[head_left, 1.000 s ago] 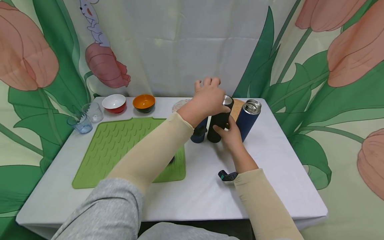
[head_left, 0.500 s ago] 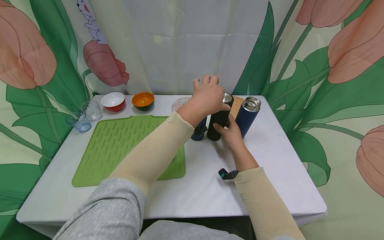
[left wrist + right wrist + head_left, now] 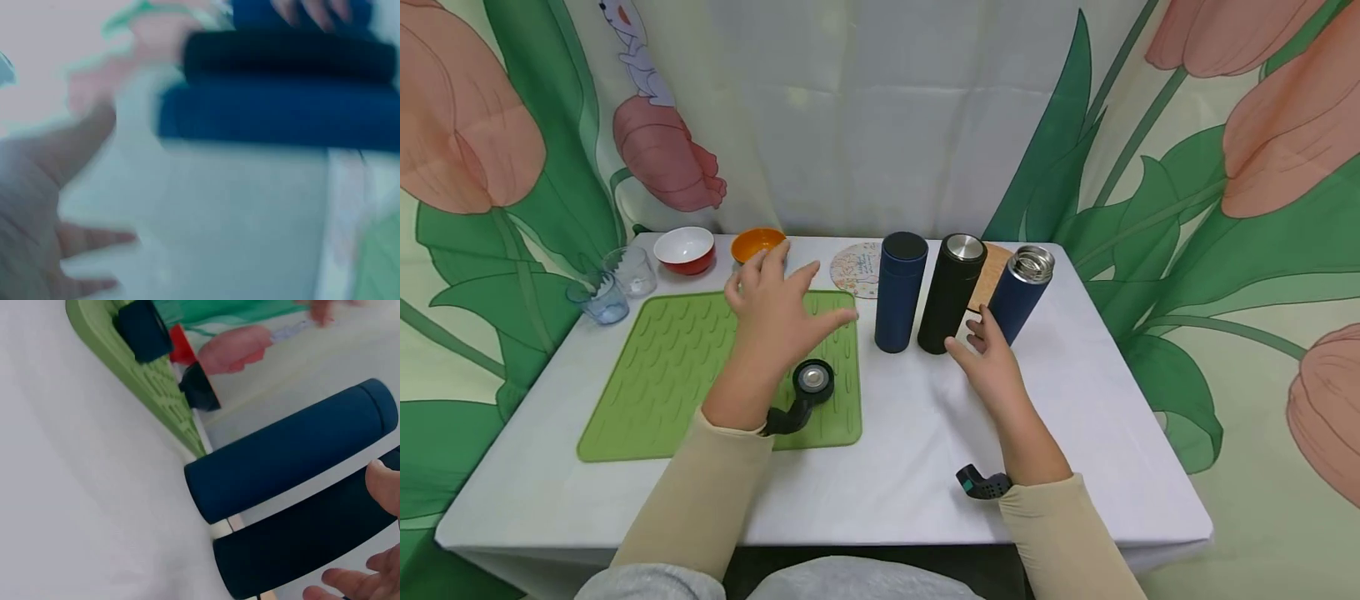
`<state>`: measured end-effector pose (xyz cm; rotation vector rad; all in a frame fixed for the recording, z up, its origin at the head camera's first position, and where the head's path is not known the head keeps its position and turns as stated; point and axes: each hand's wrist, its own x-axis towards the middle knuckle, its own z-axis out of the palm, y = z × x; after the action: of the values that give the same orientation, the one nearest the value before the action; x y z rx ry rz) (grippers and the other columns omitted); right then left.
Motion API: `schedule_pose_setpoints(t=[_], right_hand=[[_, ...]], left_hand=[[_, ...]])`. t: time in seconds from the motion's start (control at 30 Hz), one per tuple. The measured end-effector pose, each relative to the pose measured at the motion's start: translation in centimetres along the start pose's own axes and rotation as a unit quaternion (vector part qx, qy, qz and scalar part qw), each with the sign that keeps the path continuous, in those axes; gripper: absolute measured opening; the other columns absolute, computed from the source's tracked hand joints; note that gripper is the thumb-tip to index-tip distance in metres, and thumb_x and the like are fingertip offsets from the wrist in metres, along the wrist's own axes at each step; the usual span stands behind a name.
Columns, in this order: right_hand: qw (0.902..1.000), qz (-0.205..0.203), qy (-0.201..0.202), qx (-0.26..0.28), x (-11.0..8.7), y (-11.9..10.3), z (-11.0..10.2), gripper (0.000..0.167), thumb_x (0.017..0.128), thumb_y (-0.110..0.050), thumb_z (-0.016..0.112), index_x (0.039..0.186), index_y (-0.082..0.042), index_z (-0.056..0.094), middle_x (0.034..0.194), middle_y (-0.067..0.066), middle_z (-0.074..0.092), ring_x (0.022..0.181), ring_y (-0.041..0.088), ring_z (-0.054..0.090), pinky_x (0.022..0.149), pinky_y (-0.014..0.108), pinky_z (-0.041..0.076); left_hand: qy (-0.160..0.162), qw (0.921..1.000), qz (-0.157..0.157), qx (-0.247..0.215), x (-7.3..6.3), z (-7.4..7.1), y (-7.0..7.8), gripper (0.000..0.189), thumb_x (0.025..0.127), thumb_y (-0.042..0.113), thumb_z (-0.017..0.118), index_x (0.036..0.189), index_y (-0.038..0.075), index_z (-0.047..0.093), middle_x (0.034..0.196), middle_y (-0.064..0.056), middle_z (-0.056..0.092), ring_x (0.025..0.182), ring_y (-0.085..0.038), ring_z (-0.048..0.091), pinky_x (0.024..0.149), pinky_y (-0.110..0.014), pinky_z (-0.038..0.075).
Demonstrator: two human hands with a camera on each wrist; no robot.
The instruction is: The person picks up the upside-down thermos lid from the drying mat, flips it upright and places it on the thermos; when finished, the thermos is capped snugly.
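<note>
Three flasks stand side by side: a navy flask (image 3: pixel 900 292) with a dark lid, a black flask (image 3: pixel 950 296) with a steel-topped lid, and a navy flask (image 3: pixel 1018 287) with a bare steel mouth. My left hand (image 3: pixel 775 312) hovers over the green mat, fingers spread, holding nothing; its view is blurred. My right hand (image 3: pixel 996 367) is just in front of the black flask and the uncapped one, fingers loosely extended, nothing gripped. A round dark lid (image 3: pixel 813 380) lies on the mat; the right wrist view also shows this lid (image 3: pixel 145 330).
The green mat (image 3: pixel 677 367) covers the table's left half. Behind it stand a red bowl (image 3: pixel 685 252) and an orange bowl (image 3: pixel 756 242). Two glasses, one a blue glass (image 3: pixel 606 300), stand at the left edge. A patterned round mat (image 3: pixel 855 268) and a wooden board (image 3: pixel 992 271) lie behind the flasks.
My left hand has left the top of the black flask and moved left over the mat. My right hand has let go of that flask's side and drawn back slightly toward me.
</note>
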<state>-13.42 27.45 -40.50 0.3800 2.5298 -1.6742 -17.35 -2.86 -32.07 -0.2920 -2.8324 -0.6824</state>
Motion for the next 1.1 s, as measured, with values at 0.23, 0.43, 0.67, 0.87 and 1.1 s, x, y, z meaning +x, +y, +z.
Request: schedule_pose_setpoints(t=[0.23, 0.43, 0.67, 0.87, 1.1], right_hand=[[0.9982, 0.008, 0.005, 0.059, -2.0, 1.2, 0.0, 0.086, 0.108, -0.031, 0.063, 0.172, -0.035, 0.006, 0.174, 0.011, 0.034, 0.162, 0.032, 0.033, 0.127, 0.056, 0.035], [0.9919, 0.019, 0.009, 0.125, -3.6, 1.6, 0.3, 0.083, 0.109, -0.025, 0.061, 0.171, -0.039, 0.009, 0.173, 0.012, 0.034, 0.162, 0.030, 0.031, 0.127, 0.055, 0.034], [0.9900, 0.009, 0.004, 0.141, -4.5, 1.2, 0.4, 0.078, 0.110, -0.025, 0.059, 0.172, -0.035, 0.013, 0.171, 0.013, 0.037, 0.159, 0.032, 0.037, 0.126, 0.056, 0.036], [0.9836, 0.004, -0.021, 0.179, -4.7, 0.9, 0.5, 0.078, 0.110, -0.024, 0.060, 0.173, -0.031, 0.013, 0.172, 0.016, 0.036, 0.158, 0.035, 0.037, 0.126, 0.059, 0.034], [0.9812, 0.002, -0.027, 0.191, -4.4, 0.8, 0.6, 0.076, 0.111, -0.030, 0.059, 0.172, -0.031, 0.015, 0.171, 0.016, 0.037, 0.159, 0.035, 0.036, 0.125, 0.062, 0.034]], left_hand=[[-0.085, 0.9962, -0.016, -0.011, -1.8, 2.4, -5.6, 0.097, 0.072, 0.072, 0.088, 0.152, 0.024, 0.061, 0.178, -0.014, 0.016, 0.158, -0.049, 0.014, 0.118, -0.077, 0.013], [-0.167, 0.9834, 0.000, 0.070, -3.3, 4.3, -7.0, 0.107, 0.064, 0.076, 0.090, 0.153, 0.027, 0.060, 0.178, -0.015, 0.015, 0.160, -0.051, 0.011, 0.117, -0.079, 0.019], [-0.189, 0.9793, -0.011, 0.071, -4.1, 5.3, -7.1, 0.106, 0.061, 0.071, 0.094, 0.149, 0.020, 0.064, 0.178, -0.017, 0.017, 0.161, -0.052, 0.012, 0.118, -0.079, 0.016], [-0.212, 0.9731, -0.025, 0.087, -4.4, 5.6, -8.0, 0.097, 0.063, 0.063, 0.097, 0.144, 0.020, 0.068, 0.178, -0.018, 0.016, 0.161, -0.054, 0.008, 0.119, -0.079, 0.015], [-0.190, 0.9777, -0.028, 0.086, -4.4, 5.9, -8.5, 0.082, 0.066, 0.061, 0.096, 0.135, 0.022, 0.074, 0.176, -0.019, 0.020, 0.161, -0.053, 0.011, 0.119, -0.078, 0.016]])
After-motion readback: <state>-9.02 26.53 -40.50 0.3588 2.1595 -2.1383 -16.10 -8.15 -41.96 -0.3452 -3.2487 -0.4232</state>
